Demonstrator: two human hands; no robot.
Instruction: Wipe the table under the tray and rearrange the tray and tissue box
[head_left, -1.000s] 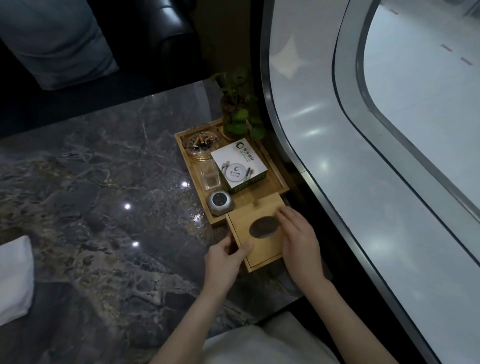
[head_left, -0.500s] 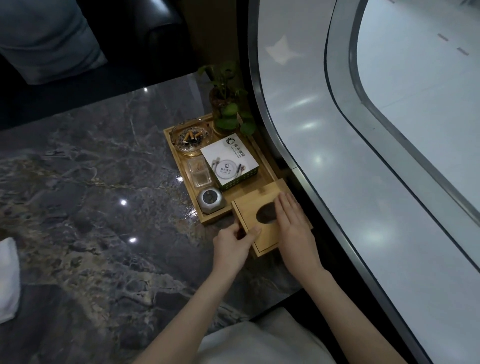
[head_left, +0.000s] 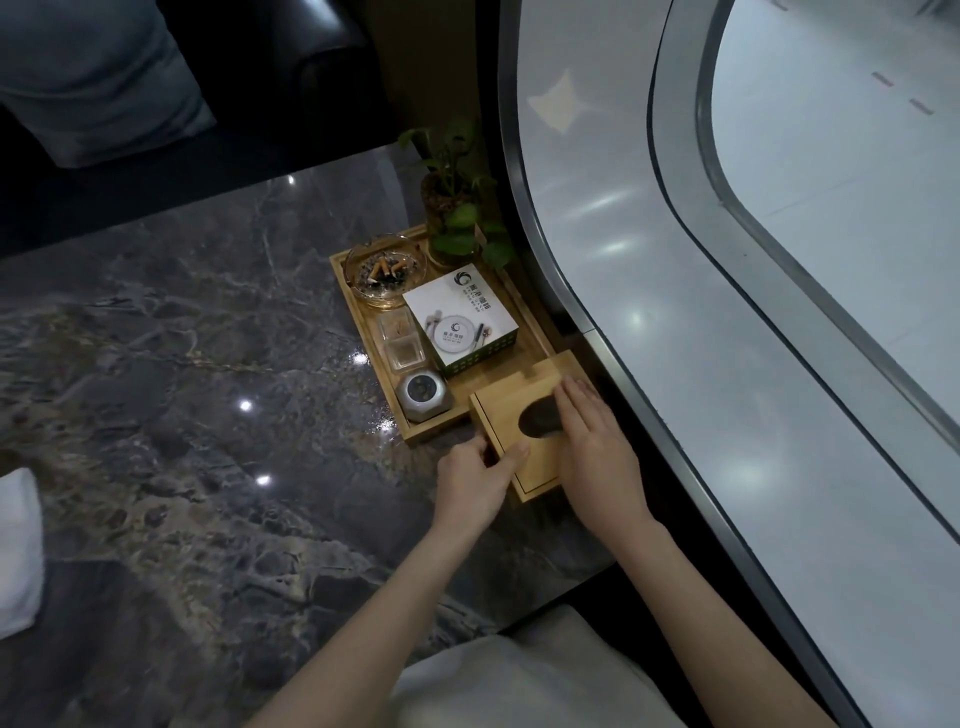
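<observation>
The left hand (head_left: 475, 475) pinches the near left corner of the tissue box (head_left: 524, 415) while the right hand (head_left: 597, 441) lies flat on its lid, likely squaring it against the tray (head_left: 363, 322) at the table (head_left: 182, 364) edge

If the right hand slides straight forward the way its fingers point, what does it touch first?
Probably the raised near wall of the bamboo tray, just beyond the fingertips of the right hand, which lies flat on the bamboo tissue box. Farther along that line stands the white printed box. Depth is unclear.
</observation>
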